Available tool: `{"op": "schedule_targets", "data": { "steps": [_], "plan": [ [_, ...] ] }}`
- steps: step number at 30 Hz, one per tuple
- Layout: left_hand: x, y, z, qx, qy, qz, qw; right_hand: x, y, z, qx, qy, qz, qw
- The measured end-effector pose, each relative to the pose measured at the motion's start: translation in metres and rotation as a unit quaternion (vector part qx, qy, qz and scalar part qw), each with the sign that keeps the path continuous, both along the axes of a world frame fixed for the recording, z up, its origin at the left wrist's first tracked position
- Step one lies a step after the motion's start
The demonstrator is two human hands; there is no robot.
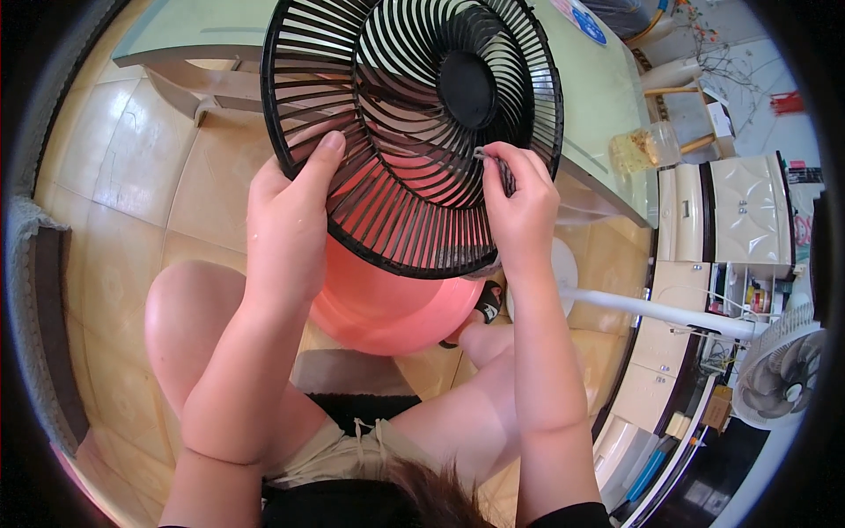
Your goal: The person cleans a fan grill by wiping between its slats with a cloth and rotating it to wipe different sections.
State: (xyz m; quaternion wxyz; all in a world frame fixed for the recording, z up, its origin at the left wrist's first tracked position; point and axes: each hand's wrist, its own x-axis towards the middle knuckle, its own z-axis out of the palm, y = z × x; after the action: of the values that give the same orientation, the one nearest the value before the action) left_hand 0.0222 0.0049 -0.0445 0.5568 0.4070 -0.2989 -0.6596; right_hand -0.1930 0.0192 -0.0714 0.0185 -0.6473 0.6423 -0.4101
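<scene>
A round black plastic fan grille (pixel 396 173), with curved ribs and a solid hub, is held up in front of me, tilted. My left hand (pixel 294 204) grips its lower left rim, thumb on the face and fingers behind the ribs. Pinched in my right hand (pixel 521 191) is a grey cloth (pixel 507 178), at the ribs below the hub. More grey cloth seems to show behind the grille's lower rim. Beneath the grille, between my legs, stands a pink plastic basin (pixel 396 317); its far side is hidden by the grille.
A glass-topped table (pixel 594 99) lies just beyond the grille, with a clear plastic container (pixel 643 146) near its right corner. To the right, a white standing fan (pixel 779 369) has its pole and round base (pixel 561 277) by my right arm. Cream cabinets (pixel 686 310) line the right side.
</scene>
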Motion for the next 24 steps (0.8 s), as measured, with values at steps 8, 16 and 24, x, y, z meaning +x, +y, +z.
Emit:
{"op": "schedule_targets", "data": {
  "steps": [8,16,24],
  "plan": [
    [-0.002,0.002,-0.002,0.020,0.021,0.002,1.000,0.006,0.003,0.001,0.025,0.034,0.020,0.999],
    [-0.011,0.008,-0.001,0.033,0.115,0.059,0.991,0.018,0.017,0.005,0.119,-0.042,0.014,0.992],
    [-0.008,0.003,-0.008,0.034,0.092,0.050,0.994,0.011,0.022,-0.003,0.197,-0.192,0.039,0.961]
  ]
}}
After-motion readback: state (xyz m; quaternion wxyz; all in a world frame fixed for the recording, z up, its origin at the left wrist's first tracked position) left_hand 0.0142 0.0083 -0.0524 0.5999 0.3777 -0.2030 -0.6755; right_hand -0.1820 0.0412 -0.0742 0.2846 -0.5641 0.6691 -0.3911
